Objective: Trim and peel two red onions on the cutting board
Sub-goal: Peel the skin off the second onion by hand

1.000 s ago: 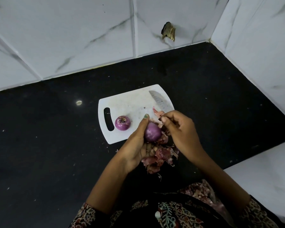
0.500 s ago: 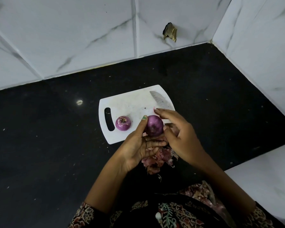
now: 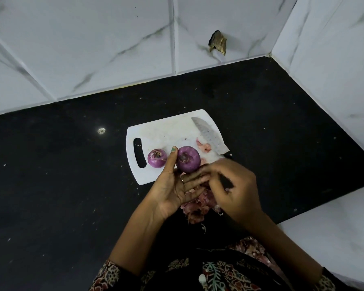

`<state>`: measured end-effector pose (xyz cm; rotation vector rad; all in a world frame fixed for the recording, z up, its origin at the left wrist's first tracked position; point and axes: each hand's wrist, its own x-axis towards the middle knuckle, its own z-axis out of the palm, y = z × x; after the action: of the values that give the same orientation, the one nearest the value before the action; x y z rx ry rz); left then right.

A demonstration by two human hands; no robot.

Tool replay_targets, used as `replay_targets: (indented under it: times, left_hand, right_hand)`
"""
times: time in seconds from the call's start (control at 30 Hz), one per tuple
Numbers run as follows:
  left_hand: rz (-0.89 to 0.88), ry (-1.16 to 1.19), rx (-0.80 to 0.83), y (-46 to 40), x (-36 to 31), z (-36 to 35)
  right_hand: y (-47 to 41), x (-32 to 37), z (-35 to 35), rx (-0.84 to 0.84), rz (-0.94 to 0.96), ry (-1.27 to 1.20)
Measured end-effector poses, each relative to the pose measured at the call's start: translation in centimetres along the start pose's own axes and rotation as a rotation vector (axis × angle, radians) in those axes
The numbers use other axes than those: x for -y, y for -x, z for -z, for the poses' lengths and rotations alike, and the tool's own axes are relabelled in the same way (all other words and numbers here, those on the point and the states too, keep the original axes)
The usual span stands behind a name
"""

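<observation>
A peeled red onion [image 3: 188, 159] is held just above the near edge of the white cutting board [image 3: 162, 131]; my left hand [image 3: 172, 185] grips it with the thumb on its left side and the fingers underneath. My right hand [image 3: 233, 185] sits to the right of it, fingertips reaching toward the onion's lower right side and my left fingers. Whether they pinch any skin is hidden. A second, smaller red onion [image 3: 157, 158] rests on the board beside the handle slot.
A knife [image 3: 208, 133] lies along the board's right side, its handle hidden under my right hand. Scraps of skin [image 3: 203, 146] lie on the board, and a pile of peels [image 3: 198, 206] sits on the black counter below my hands. Tiled walls close in behind and to the right.
My left hand lifted the onion and turned its cut end upward. My right hand dropped from the onion's top to its lower right side.
</observation>
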<state>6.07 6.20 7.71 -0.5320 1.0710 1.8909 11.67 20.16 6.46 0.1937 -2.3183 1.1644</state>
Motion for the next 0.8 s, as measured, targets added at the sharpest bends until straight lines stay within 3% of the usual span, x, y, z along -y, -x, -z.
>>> replay_targets:
  times: [0.1, 0.33, 0.53, 0.63, 0.7, 0.8]
  left_hand:
    - [-0.01, -0.019, -0.011, 0.0, 0.1, -0.2]
    - [-0.028, -0.083, -0.004, 0.3, 0.2, -0.7]
    - [-0.036, -0.093, 0.013, 0.4, 0.3, -0.8]
    - [-0.025, -0.155, 0.007, 0.5, 0.7, -0.8]
    - [-0.108, -0.188, -0.047, 0.3, 1.2, -0.9]
    - [-0.383, -0.296, -0.208, 0.2, 1.7, -0.8]
  right_hand:
    - [-1.1, 0.4, 0.1, -0.049, -0.247, -0.14]
    - [-2.0, 0.1, -0.7, 0.123, -0.303, -0.258]
    - [-2.0, -0.1, -1.6, 0.038, -0.406, -0.407]
    - [-2.4, 0.2, -1.1, -0.06, -0.55, -0.45]
    - [-2.6, 0.2, -0.5, -0.082, -0.638, -0.424]
    - [-2.6, 0.0, 0.1, 0.03, -0.749, -0.446]
